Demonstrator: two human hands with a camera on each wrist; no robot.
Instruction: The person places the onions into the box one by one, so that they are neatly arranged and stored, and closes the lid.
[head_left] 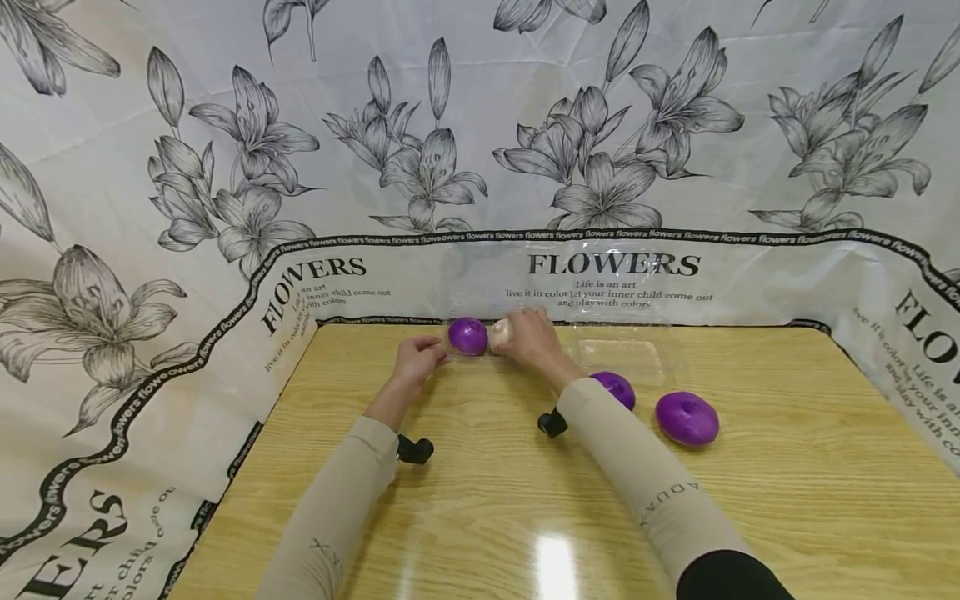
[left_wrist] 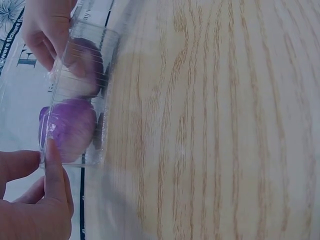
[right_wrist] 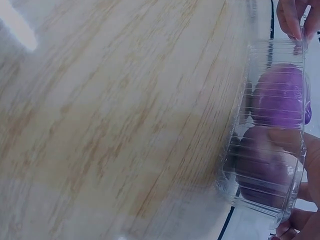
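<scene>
A clear plastic container stands at the table's back edge with its lid raised. Inside it sits a glossy purple ball-shaped thing. My left hand pinches the container's near left rim between thumb and fingers. With thumb and fingers, my right hand grips a second round thing, pale on one side and purple on the other, at the container's right half. Through the ribbed wall, both wrist views show the two round things side by side. The right hand partly covers the one it holds.
Another clear container stands open to the right at the back. One purple round thing lies partly behind the right forearm, and another purple round thing lies farther right. A flower-printed cloth rises behind the table.
</scene>
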